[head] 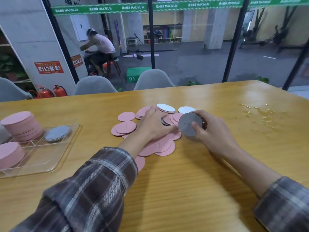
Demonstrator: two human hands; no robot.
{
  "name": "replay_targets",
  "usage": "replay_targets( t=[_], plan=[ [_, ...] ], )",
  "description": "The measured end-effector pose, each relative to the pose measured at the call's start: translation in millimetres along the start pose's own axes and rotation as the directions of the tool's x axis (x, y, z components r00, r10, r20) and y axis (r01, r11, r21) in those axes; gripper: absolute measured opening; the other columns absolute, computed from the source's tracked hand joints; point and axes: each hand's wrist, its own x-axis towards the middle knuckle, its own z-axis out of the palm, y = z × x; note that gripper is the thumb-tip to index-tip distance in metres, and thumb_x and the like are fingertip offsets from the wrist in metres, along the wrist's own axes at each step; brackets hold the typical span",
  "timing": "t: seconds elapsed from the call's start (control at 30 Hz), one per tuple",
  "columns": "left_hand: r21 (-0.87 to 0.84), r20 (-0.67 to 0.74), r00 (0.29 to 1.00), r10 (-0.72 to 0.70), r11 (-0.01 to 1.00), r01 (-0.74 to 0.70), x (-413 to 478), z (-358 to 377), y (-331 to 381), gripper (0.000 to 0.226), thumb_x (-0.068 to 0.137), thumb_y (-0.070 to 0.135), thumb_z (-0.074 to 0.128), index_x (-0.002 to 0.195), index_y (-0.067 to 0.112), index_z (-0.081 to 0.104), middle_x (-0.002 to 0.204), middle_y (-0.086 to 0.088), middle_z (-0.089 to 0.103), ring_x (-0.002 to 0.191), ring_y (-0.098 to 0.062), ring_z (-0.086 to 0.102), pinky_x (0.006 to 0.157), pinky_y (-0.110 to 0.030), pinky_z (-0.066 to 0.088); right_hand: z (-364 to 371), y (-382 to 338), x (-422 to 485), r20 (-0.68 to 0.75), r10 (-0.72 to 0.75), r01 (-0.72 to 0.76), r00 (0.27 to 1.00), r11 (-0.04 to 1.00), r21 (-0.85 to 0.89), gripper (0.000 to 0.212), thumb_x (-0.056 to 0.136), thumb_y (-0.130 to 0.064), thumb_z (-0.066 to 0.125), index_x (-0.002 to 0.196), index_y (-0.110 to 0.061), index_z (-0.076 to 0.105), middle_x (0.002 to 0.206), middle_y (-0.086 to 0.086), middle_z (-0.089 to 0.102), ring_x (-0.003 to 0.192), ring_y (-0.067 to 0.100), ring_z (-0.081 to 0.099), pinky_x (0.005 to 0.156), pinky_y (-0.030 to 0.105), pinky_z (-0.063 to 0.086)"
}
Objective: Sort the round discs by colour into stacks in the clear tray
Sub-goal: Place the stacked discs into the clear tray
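Note:
A loose pile of pink discs (127, 127) lies in the middle of the wooden table, with white discs (165, 108) at its far edge. My left hand (153, 125) rests flat on the pile, fingers stretched toward the right. My right hand (210, 128) grips a small stack of grey discs (188, 125), thumb on the top face, tilted toward me. The clear tray (55, 162) sits at the left edge. It holds a tall pink stack (21, 125), a second pink stack (10, 154) and a low grey stack (57, 133).
Spilled liquid (257, 113) glistens on the table at the far right. Grey chairs (153, 79) stand along the far table edge before a glass wall. A person sits beyond the glass.

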Motion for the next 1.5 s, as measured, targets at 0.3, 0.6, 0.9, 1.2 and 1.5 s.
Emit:
replay_targets(
  t=[0.3, 0.6, 0.9, 1.2, 1.5],
  plan=[
    [0.013, 0.047, 0.995, 0.088, 0.996, -0.089, -11, -7, -6, 0.072, 0.068, 0.082, 0.062, 0.119, 0.032, 0.071, 0.126, 0.014, 0.061, 0.122, -0.014, 0.049, 0.099, -0.039, 0.047, -3, 1, 0, -0.017, 0.024, -0.024, 1.000, 1.000, 0.017, 0.028, 0.098, -0.014, 0.060, 0.125, -0.019, 0.064, 0.099, -0.003, 0.070, 0.079, 0.009, 0.061, 0.064, 0.007, 0.040],
    [0.050, 0.060, 0.988, 0.142, 0.988, -0.145, -60, -25, -7, 0.067, 0.076, 0.077, 0.064, 0.131, 0.038, 0.063, 0.131, 0.017, 0.062, 0.124, -0.011, 0.045, 0.102, -0.035, 0.042, -2, -8, -7, 0.005, -0.023, 0.023, 1.000, 1.000, 0.003, 0.027, 0.097, -0.012, 0.060, 0.123, -0.017, 0.066, 0.094, -0.006, 0.067, 0.076, 0.005, 0.058, 0.066, 0.006, 0.039],
    [0.041, 0.067, 0.975, 0.211, 0.976, -0.214, -107, -39, -13, 0.068, 0.075, 0.084, 0.058, 0.118, 0.033, 0.071, 0.107, 0.017, 0.071, 0.102, -0.012, 0.060, 0.093, -0.046, 0.049, 8, -21, -19, 0.073, -0.095, 0.095, 0.993, 0.995, 0.012, 0.026, 0.098, -0.018, 0.060, 0.123, -0.022, 0.064, 0.092, -0.011, 0.066, 0.074, -0.009, 0.055, 0.064, 0.008, 0.039],
    [0.033, 0.095, 0.943, 0.320, 0.945, -0.324, -138, -46, -18, 0.071, 0.079, 0.078, 0.064, 0.128, 0.027, 0.069, 0.130, 0.020, 0.065, 0.119, -0.003, 0.057, 0.106, -0.037, 0.045, 13, -30, -26, 0.086, -0.114, 0.108, 0.990, 0.991, 0.075, 0.025, 0.098, -0.015, 0.060, 0.119, -0.028, 0.064, 0.092, -0.017, 0.065, 0.075, -0.007, 0.056, 0.065, 0.009, 0.040],
    [-0.037, -0.018, 0.937, 0.348, 0.937, -0.348, -138, -44, -17, 0.046, 0.089, 0.067, 0.065, 0.112, 0.028, 0.076, 0.105, 0.013, 0.075, 0.095, -0.013, 0.068, 0.083, -0.042, 0.053, 15, -35, -30, 0.108, -0.160, 0.151, 0.981, 0.984, 0.091, 0.026, 0.098, -0.013, 0.061, 0.118, -0.028, 0.064, 0.093, -0.021, 0.065, 0.077, -0.006, 0.058, 0.067, 0.008, 0.041]
  ],
)
